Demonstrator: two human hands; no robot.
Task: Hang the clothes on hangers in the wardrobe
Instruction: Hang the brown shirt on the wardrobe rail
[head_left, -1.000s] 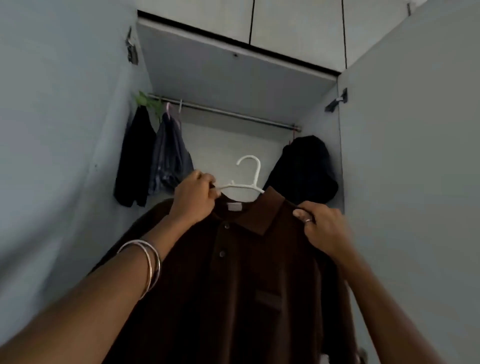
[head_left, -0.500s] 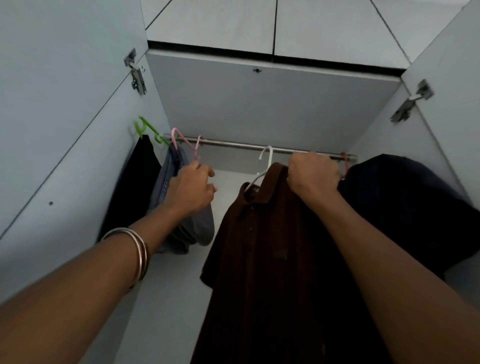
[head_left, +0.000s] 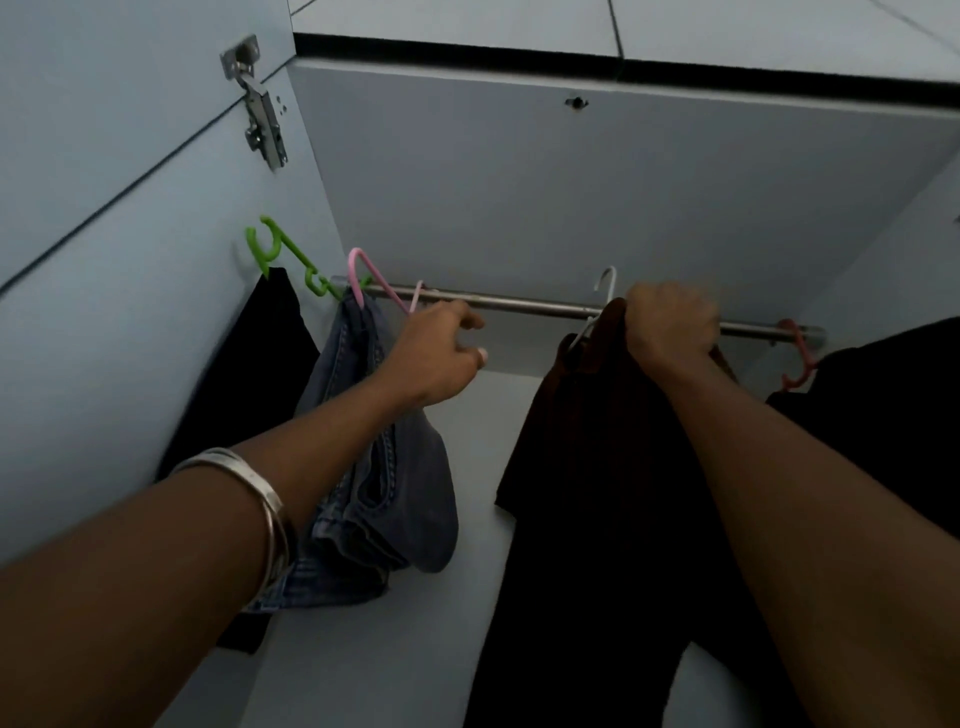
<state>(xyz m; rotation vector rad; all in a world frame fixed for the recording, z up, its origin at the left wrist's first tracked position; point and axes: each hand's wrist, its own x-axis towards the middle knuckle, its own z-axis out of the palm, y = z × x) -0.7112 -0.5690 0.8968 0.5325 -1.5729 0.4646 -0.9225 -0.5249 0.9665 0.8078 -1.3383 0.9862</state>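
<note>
Hands reach up to the metal rail (head_left: 519, 304) of an open wardrobe. The right hand (head_left: 670, 325) is curled tight around the collar of a brown shirt (head_left: 587, 467) on a white hanger (head_left: 605, 291), whose hook rises just at the rail; whether it sits over the rail cannot be told. The shirt hangs below the rail, right of its middle. The left hand (head_left: 436, 358), with silver bangles (head_left: 260, 504) on its wrist, is loosely spread and holds nothing, just below the rail beside a pink hanger (head_left: 371, 278) carrying folded jeans (head_left: 374, 457). Farther left along the rail a green hanger (head_left: 275, 254) bears a black garment (head_left: 260, 374). At the rail's right end a red hanger (head_left: 797, 358) holds another dark garment (head_left: 883, 405).
</note>
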